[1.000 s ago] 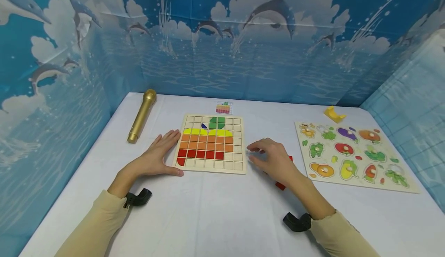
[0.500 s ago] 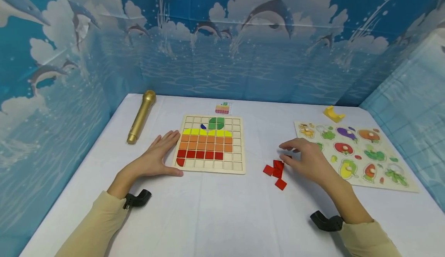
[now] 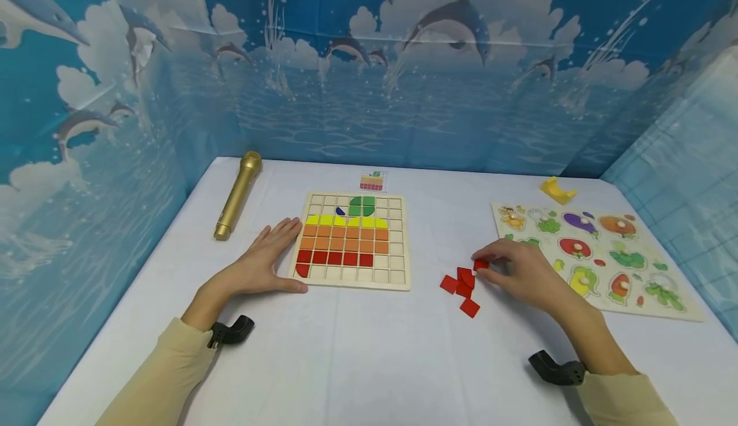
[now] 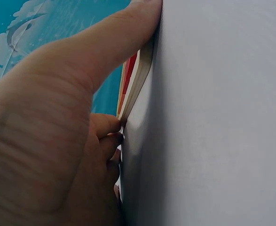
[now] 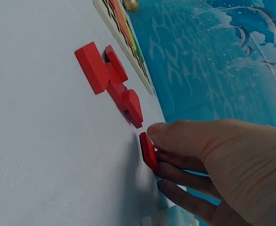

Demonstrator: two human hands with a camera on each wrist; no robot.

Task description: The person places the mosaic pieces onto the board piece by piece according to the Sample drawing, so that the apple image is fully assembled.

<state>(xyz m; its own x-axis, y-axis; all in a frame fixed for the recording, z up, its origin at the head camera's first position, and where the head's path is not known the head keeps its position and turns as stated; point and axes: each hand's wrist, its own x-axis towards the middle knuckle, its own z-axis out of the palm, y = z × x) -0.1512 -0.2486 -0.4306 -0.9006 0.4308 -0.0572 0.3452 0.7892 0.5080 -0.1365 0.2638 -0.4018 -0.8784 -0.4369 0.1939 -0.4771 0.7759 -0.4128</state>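
A square wooden grid board point(image 3: 346, 283) carries rows of red, orange and yellow tiles, with green pieces and a small dark blue one near its top. My left hand point(image 3: 259, 262) rests flat at the board's left side, fingers spread and fingertips at the edge. In the left wrist view its thumb lies along the board's corner point(image 4: 140, 75). My right hand point(image 3: 519, 272) is to the right of the board and pinches a red tile point(image 5: 148, 151) between thumb and fingers, low over the table. Several loose red tiles point(image 3: 464, 282) lie just left of that hand, some overlapping.
A gold microphone point(image 3: 237, 196) lies at the back left. Behind the board is a small picture card point(image 3: 373, 181). To the right lies a vegetable puzzle board point(image 3: 599, 259), with a yellow curved piece point(image 3: 557, 191) behind it. A dolphin-printed curtain point(image 3: 369, 118) surrounds the white table.
My right hand has moved right, away from the board's edge to the far side of the loose red tiles, and has taken hold of one. My left hand has stayed in place.
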